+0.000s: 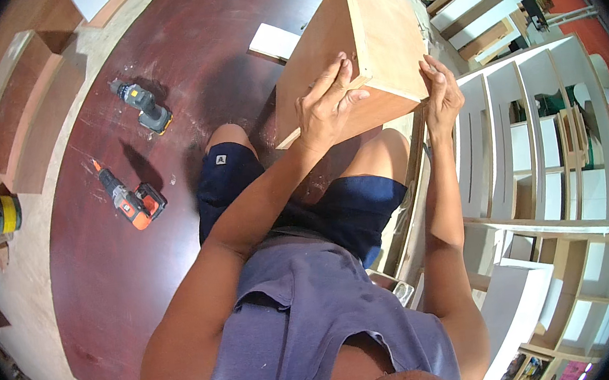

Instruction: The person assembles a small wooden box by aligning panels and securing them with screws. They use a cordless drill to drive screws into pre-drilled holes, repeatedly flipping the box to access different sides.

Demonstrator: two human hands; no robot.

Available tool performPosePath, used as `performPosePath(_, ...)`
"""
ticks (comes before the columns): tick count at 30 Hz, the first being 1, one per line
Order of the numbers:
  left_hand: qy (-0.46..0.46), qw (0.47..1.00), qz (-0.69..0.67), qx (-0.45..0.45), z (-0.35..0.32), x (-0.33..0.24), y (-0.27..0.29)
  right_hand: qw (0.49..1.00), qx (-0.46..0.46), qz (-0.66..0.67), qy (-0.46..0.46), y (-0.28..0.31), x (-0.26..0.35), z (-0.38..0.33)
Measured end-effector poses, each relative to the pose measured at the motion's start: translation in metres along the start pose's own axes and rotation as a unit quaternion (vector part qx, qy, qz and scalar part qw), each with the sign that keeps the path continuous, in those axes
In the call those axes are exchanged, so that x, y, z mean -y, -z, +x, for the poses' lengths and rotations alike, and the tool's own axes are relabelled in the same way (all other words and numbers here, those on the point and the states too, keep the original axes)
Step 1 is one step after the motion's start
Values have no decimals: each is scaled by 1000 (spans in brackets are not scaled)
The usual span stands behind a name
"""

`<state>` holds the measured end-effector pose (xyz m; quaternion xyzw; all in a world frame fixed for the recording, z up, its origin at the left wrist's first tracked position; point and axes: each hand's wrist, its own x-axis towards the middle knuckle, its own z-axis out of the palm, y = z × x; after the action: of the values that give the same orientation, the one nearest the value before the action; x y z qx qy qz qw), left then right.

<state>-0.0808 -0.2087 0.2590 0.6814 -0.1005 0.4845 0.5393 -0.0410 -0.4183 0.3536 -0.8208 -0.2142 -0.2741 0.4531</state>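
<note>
2 hands, left hand (326,107) & right hand (442,92), grip 1 plywood box (370,30); 2 drills (133,203).

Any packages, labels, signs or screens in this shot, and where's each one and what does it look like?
Label: small pale square patch on the dark blue shorts, on the person's left thigh.
Label: yellow and green band around the round can at the far left edge.
No signs or screens to be made out.

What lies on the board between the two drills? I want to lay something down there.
Nothing: between the grey drill and the orange drill, the head view shows only bare, dusty board.
</note>
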Motion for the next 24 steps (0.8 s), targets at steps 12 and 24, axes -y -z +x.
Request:
performPosePath(12, -20, 999, 27, -14, -9, -7, -11, 980, -166, -108, 10, -62, -3, -30)
performPosePath(24, -137, 981, 139, -1, -4, 0, -16, 985, -73, -155, -34, -45, 21, -30)
